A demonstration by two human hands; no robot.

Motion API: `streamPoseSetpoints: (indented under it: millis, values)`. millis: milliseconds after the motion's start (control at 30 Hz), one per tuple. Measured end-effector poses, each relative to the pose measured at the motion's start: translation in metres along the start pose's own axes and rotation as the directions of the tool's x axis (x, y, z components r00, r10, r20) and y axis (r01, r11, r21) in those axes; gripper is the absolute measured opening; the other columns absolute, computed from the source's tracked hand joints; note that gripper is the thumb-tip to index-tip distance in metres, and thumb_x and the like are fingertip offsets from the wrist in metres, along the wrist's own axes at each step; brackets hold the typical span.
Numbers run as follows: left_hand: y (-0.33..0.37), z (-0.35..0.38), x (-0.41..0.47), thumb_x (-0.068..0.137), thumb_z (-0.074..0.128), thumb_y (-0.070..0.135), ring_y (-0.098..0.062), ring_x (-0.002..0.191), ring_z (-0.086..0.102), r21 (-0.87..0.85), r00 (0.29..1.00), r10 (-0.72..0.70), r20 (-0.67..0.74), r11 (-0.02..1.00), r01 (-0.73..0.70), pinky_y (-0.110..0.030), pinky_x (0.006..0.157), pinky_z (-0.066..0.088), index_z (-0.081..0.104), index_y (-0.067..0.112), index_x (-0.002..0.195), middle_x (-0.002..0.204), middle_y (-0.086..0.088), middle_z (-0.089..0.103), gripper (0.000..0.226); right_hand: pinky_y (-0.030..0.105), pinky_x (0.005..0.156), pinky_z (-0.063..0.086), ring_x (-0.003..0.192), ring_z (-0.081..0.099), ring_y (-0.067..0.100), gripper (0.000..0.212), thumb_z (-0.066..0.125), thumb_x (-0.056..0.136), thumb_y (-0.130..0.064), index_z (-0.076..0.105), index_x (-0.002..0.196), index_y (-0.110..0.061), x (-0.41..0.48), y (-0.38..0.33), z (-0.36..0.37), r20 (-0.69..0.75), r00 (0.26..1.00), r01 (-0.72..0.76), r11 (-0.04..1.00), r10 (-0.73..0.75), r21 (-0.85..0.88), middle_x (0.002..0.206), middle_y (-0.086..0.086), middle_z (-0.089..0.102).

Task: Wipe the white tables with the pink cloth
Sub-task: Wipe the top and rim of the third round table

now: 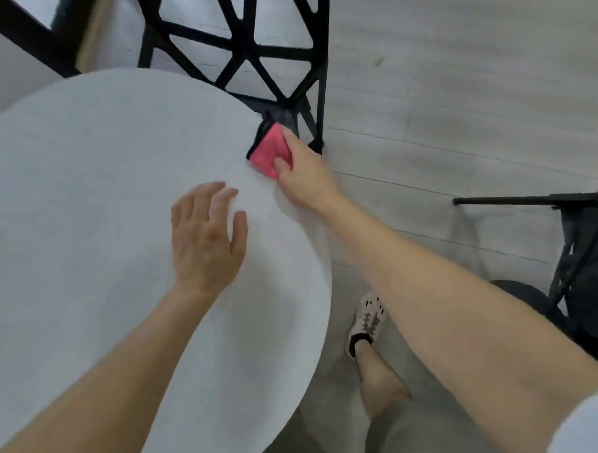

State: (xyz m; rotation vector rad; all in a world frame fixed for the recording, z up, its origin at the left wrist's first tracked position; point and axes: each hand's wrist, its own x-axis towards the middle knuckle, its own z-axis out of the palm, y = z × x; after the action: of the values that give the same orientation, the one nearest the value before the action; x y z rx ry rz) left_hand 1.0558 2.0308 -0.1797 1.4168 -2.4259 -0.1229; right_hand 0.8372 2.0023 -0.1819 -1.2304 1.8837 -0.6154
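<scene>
The right hand (302, 172) grips the folded pink cloth (268, 153), thumb pressed on top and fingers curled over its far edge, so the cloth cannot slip as it is pushed. The cloth sits on the rim of the round white table (86, 200) at about 2 o'clock from the table's centre, partly overhanging the edge, probably to catch the rim as well as the top. The left hand (206, 236) lies flat and empty on the table toward 3 o'clock, fingers straight and slightly spread, most likely to steady the table (or the person's own lean) against the wiping pressure. A black chair (251, 55) stands just beyond the cloth at 1 o'clock, close enough that a long outward stroke could knock the hand against it.
</scene>
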Motion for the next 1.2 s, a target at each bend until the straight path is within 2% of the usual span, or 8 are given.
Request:
streamPoseSetpoints:
  millis: [100,233,367,533,700,800,1000,1200]
  values:
    - [-0.018,0.019,0.061,0.110,0.046,0.038,-0.033,0.154,0.038,0.092,0.955,-0.293,-0.034,0.951,0.295,-0.052,0.128,0.025,0.051,0.016,0.153,0.161,-0.010,0.048,0.049,0.042,0.109,0.045,0.139,0.056,0.036,0.062,0.050,0.111,-0.027,0.031,0.170,-0.027,0.059,-0.019,-0.002,0.126,0.991,0.057,0.997,-0.050,-0.058,0.155,0.011,0.059]
    - [-0.018,0.042,0.086,0.110,0.035,0.048,-0.029,0.164,0.021,0.149,0.881,-0.472,0.028,0.874,0.463,-0.056,0.133,0.012,0.037,0.029,0.165,0.175,-0.007,0.031,0.059,0.035,0.102,0.047,0.131,0.059,0.027,0.059,0.051,0.112,-0.025,0.035,0.168,-0.028,-0.021,0.017,0.008,-0.034,0.999,0.024,0.991,-0.020,0.130,0.148,0.002,0.063]
    - [-0.015,0.048,0.087,0.108,0.039,0.045,-0.030,0.164,0.022,0.172,0.877,-0.480,0.011,0.865,0.472,-0.056,0.133,0.013,0.038,0.028,0.165,0.174,-0.007,0.031,0.059,0.011,0.095,0.038,0.131,0.051,0.009,0.063,0.050,0.113,-0.018,0.028,0.171,-0.029,-0.101,0.043,-0.013,0.056,0.997,-0.054,0.989,0.047,0.138,0.158,-0.006,0.055]
    - [-0.015,0.050,0.090,0.106,0.043,0.046,-0.031,0.163,0.025,0.167,0.870,-0.493,0.001,0.858,0.486,-0.057,0.132,0.015,0.042,0.026,0.164,0.173,-0.008,0.034,0.062,0.045,0.105,0.049,0.129,0.060,0.028,0.063,0.051,0.111,-0.024,0.029,0.170,-0.030,0.041,-0.024,-0.002,0.091,0.995,0.037,0.999,-0.034,-0.025,0.147,0.004,0.059]
    - [-0.015,0.050,0.089,0.103,0.048,0.046,-0.031,0.163,0.028,0.113,0.866,-0.500,-0.018,0.860,0.498,-0.059,0.131,0.019,0.041,0.009,0.164,0.172,-0.008,0.038,0.071,0.041,0.105,0.049,0.131,0.062,0.032,0.054,0.052,0.108,-0.021,0.047,0.162,-0.025,0.203,-0.126,0.042,0.395,0.885,0.315,0.941,-0.245,-0.123,0.143,0.008,0.068]
    - [-0.014,0.051,0.087,0.104,0.048,0.045,-0.031,0.164,0.027,0.120,0.865,-0.501,-0.005,0.859,0.498,-0.060,0.131,0.019,0.039,0.006,0.165,0.173,-0.008,0.035,0.072,0.039,0.096,0.047,0.129,0.062,0.031,0.050,0.050,0.110,-0.025,0.049,0.159,-0.030,0.201,-0.125,0.052,0.352,0.900,0.328,0.931,-0.256,-0.162,0.142,0.006,0.068]
    - [-0.010,0.050,0.085,0.103,0.050,0.042,-0.031,0.166,0.022,0.109,0.860,-0.510,0.021,0.856,0.505,-0.064,0.131,0.020,0.037,0.006,0.167,0.177,-0.009,0.030,0.074,0.036,0.106,0.051,0.128,0.058,0.007,0.068,0.050,0.110,-0.021,0.028,0.167,-0.049,0.099,-0.047,-0.018,0.284,0.949,0.152,0.988,-0.137,-0.032,0.144,-0.015,0.061]
    - [-0.009,0.045,0.085,0.101,0.059,0.040,-0.032,0.166,0.023,0.107,0.863,-0.504,0.037,0.861,0.498,-0.065,0.129,0.024,0.039,0.005,0.166,0.176,-0.011,0.031,0.076,0.044,0.093,0.049,0.119,0.062,0.029,0.062,0.048,0.110,-0.025,0.029,0.168,-0.035,0.180,-0.122,0.034,0.413,0.882,0.337,0.917,-0.228,-0.213,0.134,0.002,0.060]
